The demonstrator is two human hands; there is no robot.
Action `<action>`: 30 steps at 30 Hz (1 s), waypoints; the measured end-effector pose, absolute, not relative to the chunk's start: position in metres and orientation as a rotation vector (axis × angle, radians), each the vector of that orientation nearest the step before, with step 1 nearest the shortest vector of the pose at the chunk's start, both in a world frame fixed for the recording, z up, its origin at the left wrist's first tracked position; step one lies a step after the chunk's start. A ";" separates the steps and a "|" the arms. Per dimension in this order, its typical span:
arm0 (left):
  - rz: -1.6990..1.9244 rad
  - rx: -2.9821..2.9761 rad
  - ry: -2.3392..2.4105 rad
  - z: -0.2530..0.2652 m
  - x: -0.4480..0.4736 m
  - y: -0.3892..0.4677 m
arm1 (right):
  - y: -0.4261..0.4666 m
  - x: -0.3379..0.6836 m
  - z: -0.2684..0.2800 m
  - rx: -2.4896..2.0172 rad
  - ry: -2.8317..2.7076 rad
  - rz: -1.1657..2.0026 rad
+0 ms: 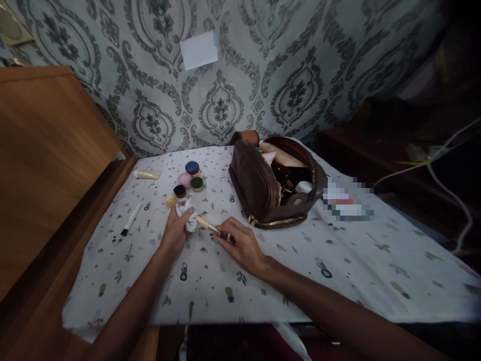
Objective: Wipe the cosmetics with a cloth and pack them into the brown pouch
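Note:
My left hand (175, 229) is closed on a crumpled white cloth (191, 220), which wraps one end of a makeup brush (205, 223) with a pale handle. The brush's other end, near the metal ferrule, is pinched between the fingers of my right hand (242, 246); its tip is partly hidden there. Just beyond my left hand stand small jars: a blue-lidded one (192, 168), a pink one (184, 180), a dark green one (197, 184), a black one (180, 191) and a yellow one (171, 201). A white brush with dark bristles (131, 218) lies to the left.
An open brown cosmetic bag (250, 183) with mixed items inside stands right of centre on the printed cloth (210, 296). A cream tube (148, 174) lies at the far left. A wooden cabinet (48, 165) borders the left side, and a white cable (466, 215) hangs at the right.

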State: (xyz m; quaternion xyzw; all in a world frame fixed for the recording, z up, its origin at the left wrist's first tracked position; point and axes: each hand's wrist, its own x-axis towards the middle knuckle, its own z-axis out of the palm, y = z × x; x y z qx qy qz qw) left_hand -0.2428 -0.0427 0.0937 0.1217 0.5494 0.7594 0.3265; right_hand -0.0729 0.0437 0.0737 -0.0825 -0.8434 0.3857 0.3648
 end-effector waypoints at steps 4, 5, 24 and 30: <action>1.910 0.230 1.303 0.096 -0.234 -0.041 | 0.043 -0.073 0.070 -0.171 -2.240 0.745; 1.884 0.222 1.272 0.096 -0.231 -0.041 | 0.043 -0.073 0.069 -0.161 -2.252 0.689; 2.015 -0.015 1.238 0.096 -0.231 -0.040 | 0.035 -0.073 0.071 -0.147 -2.273 0.688; 2.034 0.001 1.277 0.096 -0.242 -0.041 | 0.036 -0.071 0.077 -0.160 -2.182 0.801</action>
